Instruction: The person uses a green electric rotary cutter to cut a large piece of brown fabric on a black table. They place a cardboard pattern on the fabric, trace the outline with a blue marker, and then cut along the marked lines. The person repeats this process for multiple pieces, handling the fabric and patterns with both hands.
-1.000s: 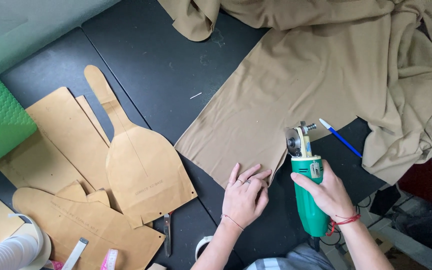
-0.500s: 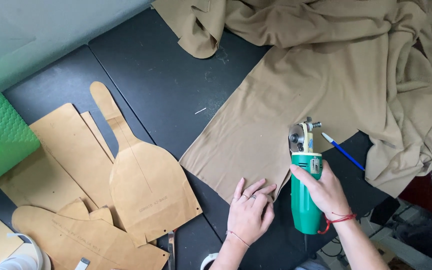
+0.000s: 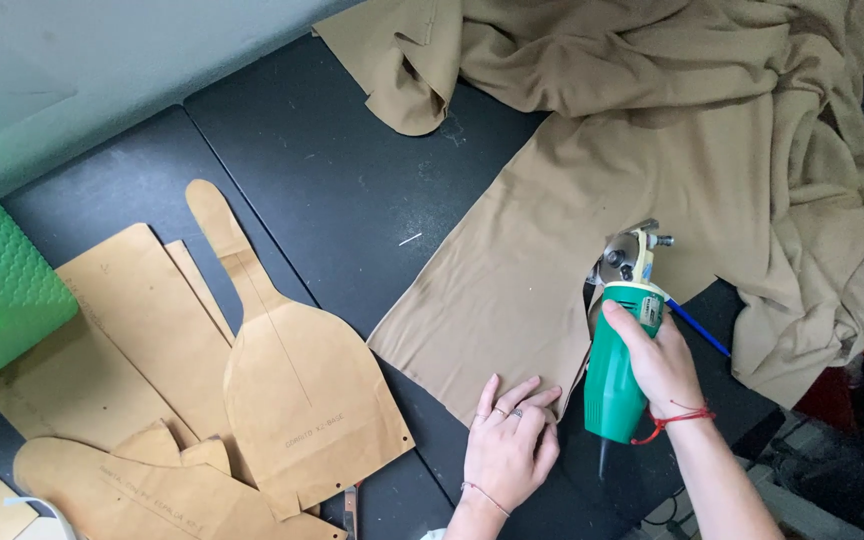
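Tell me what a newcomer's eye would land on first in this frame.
The green electric fabric cutter, gripped in the right hand at lower right, with its round blade in the tan fabric that spills across the black table. Beside it, the left hand lies flat on the cloth's near edge. At lower left, brown paper pattern pieces lie overlapping, next to a green quilted object at the left edge.

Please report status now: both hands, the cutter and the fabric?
Left hand flat on tan fabric. Right hand grips green electric rotary cutter, blade in fabric. Blue pen lies beside the cutter.
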